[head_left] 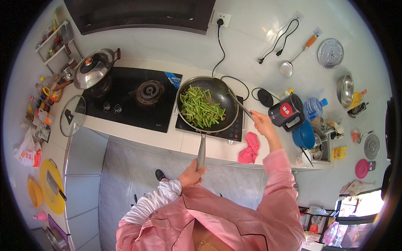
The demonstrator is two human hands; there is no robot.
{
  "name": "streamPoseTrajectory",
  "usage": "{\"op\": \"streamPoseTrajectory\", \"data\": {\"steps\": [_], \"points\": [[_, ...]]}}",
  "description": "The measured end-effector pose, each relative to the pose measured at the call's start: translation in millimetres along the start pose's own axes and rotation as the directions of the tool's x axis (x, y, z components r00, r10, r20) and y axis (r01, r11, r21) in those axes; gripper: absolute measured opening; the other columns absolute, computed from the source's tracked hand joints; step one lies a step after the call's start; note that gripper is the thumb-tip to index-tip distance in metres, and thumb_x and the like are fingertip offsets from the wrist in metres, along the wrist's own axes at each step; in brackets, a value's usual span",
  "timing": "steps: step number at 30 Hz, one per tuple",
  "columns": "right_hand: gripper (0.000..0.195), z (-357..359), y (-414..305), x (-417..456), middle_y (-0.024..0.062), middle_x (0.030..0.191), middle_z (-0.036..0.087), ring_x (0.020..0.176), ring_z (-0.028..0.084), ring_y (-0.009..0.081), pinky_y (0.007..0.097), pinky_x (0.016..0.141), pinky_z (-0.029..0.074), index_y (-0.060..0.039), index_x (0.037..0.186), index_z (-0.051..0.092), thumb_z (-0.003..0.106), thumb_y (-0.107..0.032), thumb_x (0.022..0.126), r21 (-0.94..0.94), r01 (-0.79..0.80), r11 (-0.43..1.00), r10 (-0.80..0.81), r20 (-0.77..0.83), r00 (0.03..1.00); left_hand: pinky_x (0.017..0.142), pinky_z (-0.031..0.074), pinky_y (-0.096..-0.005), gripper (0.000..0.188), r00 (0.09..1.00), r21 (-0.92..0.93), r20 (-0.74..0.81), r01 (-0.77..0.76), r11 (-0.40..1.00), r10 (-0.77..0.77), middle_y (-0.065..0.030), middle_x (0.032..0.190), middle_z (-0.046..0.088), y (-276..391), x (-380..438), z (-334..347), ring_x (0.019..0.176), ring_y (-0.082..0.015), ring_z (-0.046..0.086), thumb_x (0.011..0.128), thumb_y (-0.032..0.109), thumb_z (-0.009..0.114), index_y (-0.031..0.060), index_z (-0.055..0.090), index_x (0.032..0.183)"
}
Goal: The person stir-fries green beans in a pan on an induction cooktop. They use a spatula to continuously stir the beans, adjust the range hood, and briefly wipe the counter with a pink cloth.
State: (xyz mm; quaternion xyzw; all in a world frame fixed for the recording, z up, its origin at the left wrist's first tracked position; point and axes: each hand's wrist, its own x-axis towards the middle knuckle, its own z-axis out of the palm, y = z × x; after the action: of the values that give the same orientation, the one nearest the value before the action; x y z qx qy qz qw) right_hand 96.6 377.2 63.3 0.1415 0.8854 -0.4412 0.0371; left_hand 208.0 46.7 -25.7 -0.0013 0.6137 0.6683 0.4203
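Note:
My left hand [191,174] grips the long metal handle of a dark frying pan [230,116]. The pan rests on a black induction cooker [185,125]. Cut green beans [201,108] lie heaped in its left and middle part, with a few small red bits among them. In my right hand [261,121] is the handle of a spatula [241,106]. Its dark blade leans against the upper right inside of the pan, apart from the beans.
Left of the pan, a black gas hob [132,97] carries a lidded wok [94,73]. A glass lid [73,116] lies near its left edge. A pink cloth [249,147], an electric kettle [286,112] and a blue basin [303,135] are to the right. A knife [55,185] rests on a yellow cutting board [51,200].

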Motion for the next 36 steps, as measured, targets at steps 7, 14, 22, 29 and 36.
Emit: {"op": "streamPoseTrajectory", "data": {"steps": [7,14,22,29,36], "points": [[0.03,56,20,35,-0.0007,0.055,0.044,0.047,0.042,0.0051,0.0237,0.038,0.029,-0.016,0.121,0.062,0.055,-0.023,0.093,0.185,-0.174,0.967,0.143,0.171,0.975,0.035,0.038,-0.0273,0.042,1.0,-0.013,-0.016,0.015,1.0,-0.015,-0.0097,0.084,0.051,1,-2,0,0.048,-0.0131,0.05,0.093,0.02,0.052,0.0023,0.03,0.125],[0.032,24,-20,-26,0.0162,0.062,0.058,0.054,0.059,0.0292,0.0398,0.048,0.045,-0.0227,0.117,0.063,0.061,-0.024,0.085,-0.509,0.593,0.624,-0.602,0.171,0.78,0.035,0.036,-0.026,0.041,0.999,-0.018,-0.008,0.033,0.999,-0.033,-0.0088,0.086,0.05,2,-1,0,0.049,-0.0122,0.049,0.093,0.02,0.052,0.0044,0.03,0.125],[0.025,-25,-86,-114,0.0109,0.056,0.056,0.054,0.059,0.0272,0.0372,0.047,0.045,-0.0198,0.106,0.068,0.062,-0.022,0.082,-0.744,0.531,0.406,-0.595,0.226,0.772,0.035,0.032,-0.0242,0.041,0.999,-0.074,-0.022,0.03,0.997,-0.031,-0.0087,0.087,0.049,1,-3,3,0.047,-0.0107,0.046,0.093,0.019,0.052,0.0057,0.032,0.125],[0.021,-14,-75,-116,0.0111,0.057,0.057,0.055,0.061,0.0281,0.0378,0.047,0.046,-0.0151,0.1,0.068,0.06,-0.018,0.08,-0.778,0.52,0.353,-0.519,0.3,0.8,0.035,0.031,-0.0237,0.04,1.0,-0.069,-0.012,0.025,0.997,-0.026,-0.009,0.086,0.049,8,-7,4,0.046,-0.0103,0.045,0.093,0.019,0.052,0.0041,0.032,0.125],[0.025,26,-40,-66,0.0175,0.068,0.061,0.063,0.061,0.0337,0.0412,0.056,0.047,-0.0133,0.107,0.066,0.057,-0.015,0.083,-0.73,0.389,0.561,-0.457,0.119,0.882,0.036,0.031,-0.0242,0.033,0.999,-0.056,-0.021,0.04,0.998,-0.041,-0.0087,0.085,0.048,3,-4,3,0.046,-0.0108,0.044,0.093,0.019,0.052,0.0041,0.035,0.117]]}}
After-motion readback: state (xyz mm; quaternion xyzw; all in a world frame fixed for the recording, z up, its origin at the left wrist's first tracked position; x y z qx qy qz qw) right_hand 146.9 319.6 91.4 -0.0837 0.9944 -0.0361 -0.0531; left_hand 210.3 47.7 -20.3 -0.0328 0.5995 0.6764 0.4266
